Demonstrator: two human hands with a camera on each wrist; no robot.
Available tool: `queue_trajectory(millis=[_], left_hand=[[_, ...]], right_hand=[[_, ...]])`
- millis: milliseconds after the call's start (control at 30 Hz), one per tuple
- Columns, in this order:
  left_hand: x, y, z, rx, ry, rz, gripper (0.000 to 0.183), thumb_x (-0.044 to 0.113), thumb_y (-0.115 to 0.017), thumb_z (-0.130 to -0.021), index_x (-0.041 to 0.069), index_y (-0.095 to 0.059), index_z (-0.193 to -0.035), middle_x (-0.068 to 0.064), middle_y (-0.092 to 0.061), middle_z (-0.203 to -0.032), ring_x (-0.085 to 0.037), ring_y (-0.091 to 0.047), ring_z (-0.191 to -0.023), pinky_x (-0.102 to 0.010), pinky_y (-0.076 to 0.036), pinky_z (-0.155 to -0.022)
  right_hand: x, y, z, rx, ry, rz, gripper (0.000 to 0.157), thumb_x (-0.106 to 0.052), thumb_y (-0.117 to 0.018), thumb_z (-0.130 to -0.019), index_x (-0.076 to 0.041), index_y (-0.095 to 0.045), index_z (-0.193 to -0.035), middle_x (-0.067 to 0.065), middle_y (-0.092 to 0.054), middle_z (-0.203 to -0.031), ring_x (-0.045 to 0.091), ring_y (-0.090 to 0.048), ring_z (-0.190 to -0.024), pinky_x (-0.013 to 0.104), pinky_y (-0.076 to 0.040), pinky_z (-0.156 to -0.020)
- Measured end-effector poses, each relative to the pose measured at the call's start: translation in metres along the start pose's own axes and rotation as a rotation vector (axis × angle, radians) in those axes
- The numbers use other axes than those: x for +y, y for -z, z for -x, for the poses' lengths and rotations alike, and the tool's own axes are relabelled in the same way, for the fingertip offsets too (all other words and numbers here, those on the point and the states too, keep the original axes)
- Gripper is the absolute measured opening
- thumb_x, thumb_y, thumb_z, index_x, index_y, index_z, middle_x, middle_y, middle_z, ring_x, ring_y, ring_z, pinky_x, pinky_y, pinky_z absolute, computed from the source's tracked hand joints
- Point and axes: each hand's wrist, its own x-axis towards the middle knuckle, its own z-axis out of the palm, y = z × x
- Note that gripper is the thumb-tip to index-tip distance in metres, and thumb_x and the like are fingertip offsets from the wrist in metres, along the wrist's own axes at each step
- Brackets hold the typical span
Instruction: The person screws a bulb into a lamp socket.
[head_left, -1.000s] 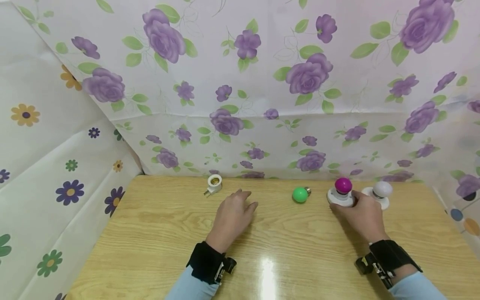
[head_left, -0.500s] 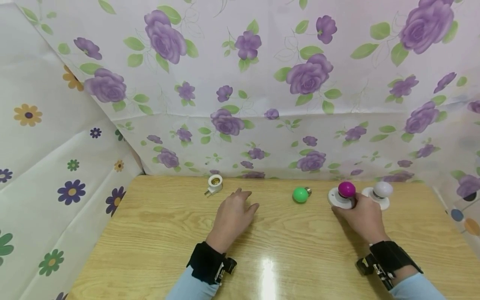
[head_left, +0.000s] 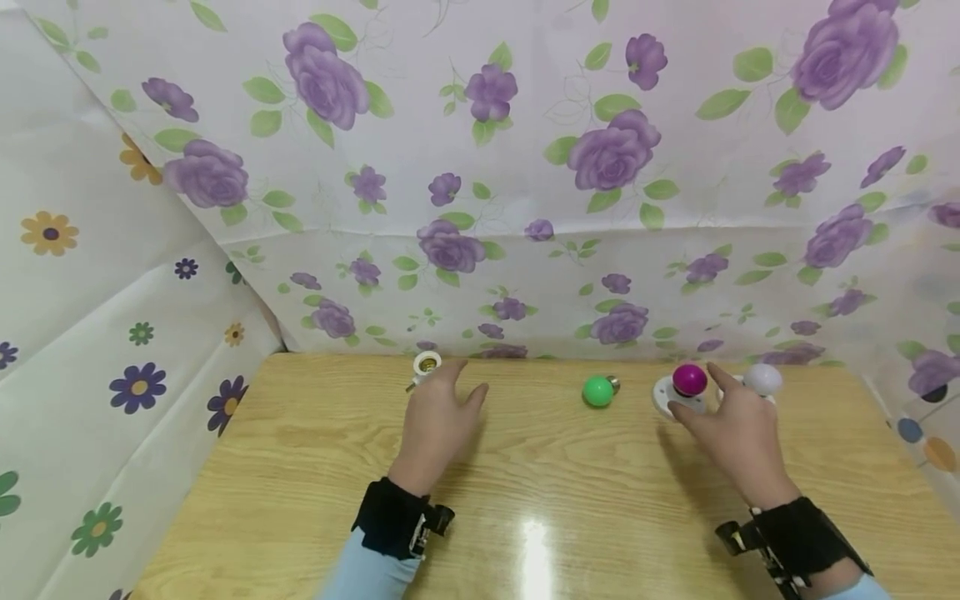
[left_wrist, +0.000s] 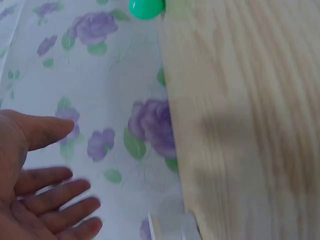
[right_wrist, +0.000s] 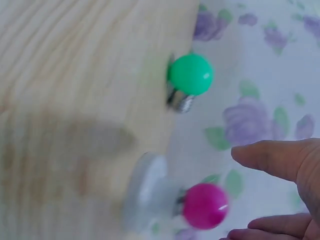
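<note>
My right hand (head_left: pixel 738 433) hovers just in front of a magenta bulb (head_left: pixel 689 380), thumb and fingers spread, holding nothing. That bulb stands in a round white lamp holder (head_left: pixel 664 402) on the table; the right wrist view shows the magenta bulb (right_wrist: pixel 205 206) apart from my thumb. My left hand (head_left: pixel 438 421) reaches over the table with loose, spread fingers and nothing in them. Just beyond it lies a white plug-in lamp socket (head_left: pixel 427 363), partly hidden by the hand. A green bulb (head_left: pixel 597 391) with a metal screw base lies between the two hands.
Behind the right fingers a white bulb (head_left: pixel 762 380) stands in another white holder, mostly covered by the hand. The wooden table (head_left: pixel 555 467) ends at the back against a wall covering (head_left: pixel 525 208) with purple flowers. Another flowered sheet (head_left: pixel 112 292) hangs at the left.
My right hand has let go of the magenta bulb's holder and drawn back slightly, its fingers spreading. My left hand has moved left and forward, towards the plug-in socket.
</note>
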Motion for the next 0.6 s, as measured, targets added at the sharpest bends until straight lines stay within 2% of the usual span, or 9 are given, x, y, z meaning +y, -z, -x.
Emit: queue_trajectory(millis=[33, 67, 133, 167, 200, 233, 300, 467, 600], left_hand=[[-0.003, 0.002, -0.002, 0.024, 0.008, 0.003, 0.049, 0.033, -0.066, -0.086, 0.003, -0.056, -0.123, -0.009, -0.059, -0.114, -0.019, -0.058, -0.093, -0.031, -0.049, -0.076], [-0.007, 0.004, -0.005, 0.048, 0.018, -0.002, 0.052, 0.033, -0.068, -0.084, 0.002, -0.055, -0.124, -0.01, -0.057, -0.115, -0.022, -0.055, -0.103, -0.033, -0.047, -0.081], [-0.016, 0.006, -0.009, 0.085, 0.042, -0.002, 0.059, 0.033, -0.071, -0.081, -0.002, -0.052, -0.125, -0.014, -0.054, -0.118, -0.026, -0.051, -0.108, -0.036, -0.046, -0.085], [-0.021, 0.007, -0.011, 0.095, 0.059, -0.005, 0.064, 0.034, -0.072, -0.08, -0.004, -0.049, -0.127, -0.016, -0.052, -0.12, -0.028, -0.048, -0.111, -0.036, -0.045, -0.087], [-0.025, 0.008, -0.012, 0.104, 0.081, -0.006, 0.069, 0.034, -0.073, -0.079, -0.004, -0.047, -0.129, -0.017, -0.05, -0.122, -0.029, -0.046, -0.113, -0.037, -0.043, -0.089], [-0.029, 0.008, -0.013, 0.105, 0.107, -0.001, 0.073, 0.035, -0.074, -0.078, -0.005, -0.045, -0.13, -0.019, -0.047, -0.126, -0.031, -0.043, -0.117, -0.039, -0.041, -0.092], [-0.038, 0.007, -0.015, 0.097, 0.147, -0.003, 0.08, 0.037, -0.076, -0.076, -0.006, -0.04, -0.134, -0.021, -0.045, -0.13, -0.033, -0.04, -0.121, -0.041, -0.038, -0.096], [-0.06, 0.004, -0.019, 0.078, 0.213, -0.011, 0.087, 0.039, -0.079, -0.071, -0.008, -0.04, -0.133, -0.025, -0.049, -0.123, -0.038, -0.045, -0.114, -0.045, -0.039, -0.093], [-0.073, 0.002, -0.023, 0.053, 0.248, -0.04, 0.082, 0.039, -0.08, -0.069, -0.007, -0.046, -0.128, -0.024, -0.053, -0.113, -0.038, -0.049, -0.107, -0.045, -0.043, -0.087]], right_hand=[[-0.005, 0.001, 0.0, 0.002, 0.029, -0.008, 0.077, -0.041, -0.072, -0.079, 0.003, -0.043, -0.135, 0.002, -0.05, -0.054, 0.014, -0.033, -0.038, 0.027, -0.027, -0.033], [-0.009, 0.002, 0.001, -0.002, 0.054, -0.022, 0.074, -0.04, -0.071, -0.08, 0.001, -0.044, -0.135, 0.006, -0.058, -0.066, 0.016, -0.043, -0.043, 0.028, -0.03, -0.035], [-0.017, 0.002, 0.0, -0.018, 0.107, -0.053, 0.069, -0.037, -0.072, -0.08, -0.001, -0.047, -0.134, 0.015, -0.064, -0.097, 0.022, -0.059, -0.069, 0.032, -0.046, -0.049], [-0.02, 0.001, 0.0, -0.03, 0.135, -0.058, 0.067, -0.036, -0.072, -0.081, -0.001, -0.048, -0.133, 0.018, -0.059, -0.113, 0.027, -0.06, -0.085, 0.035, -0.05, -0.059], [-0.023, -0.001, -0.001, -0.045, 0.157, -0.063, 0.066, -0.035, -0.072, -0.08, -0.001, -0.049, -0.132, 0.02, -0.052, -0.126, 0.032, -0.056, -0.101, 0.04, -0.051, -0.07], [-0.026, -0.003, -0.001, -0.058, 0.181, -0.064, 0.064, -0.033, -0.072, -0.08, -0.001, -0.05, -0.131, 0.02, -0.047, -0.131, 0.036, -0.048, -0.114, 0.045, -0.048, -0.08], [-0.03, -0.007, -0.003, -0.092, 0.213, -0.057, 0.062, -0.031, -0.074, -0.079, -0.001, -0.052, -0.128, 0.021, -0.045, -0.134, 0.04, -0.041, -0.12, 0.053, -0.04, -0.09], [-0.036, -0.019, -0.002, -0.174, 0.272, -0.012, 0.06, -0.028, -0.075, -0.076, -0.002, -0.055, -0.125, 0.022, -0.045, -0.133, 0.04, -0.041, -0.119, 0.054, -0.036, -0.094], [-0.039, -0.026, 0.002, -0.229, 0.279, 0.011, 0.06, -0.03, -0.076, -0.075, -0.002, -0.056, -0.125, 0.022, -0.046, -0.132, 0.04, -0.041, -0.119, 0.054, -0.035, -0.095]])
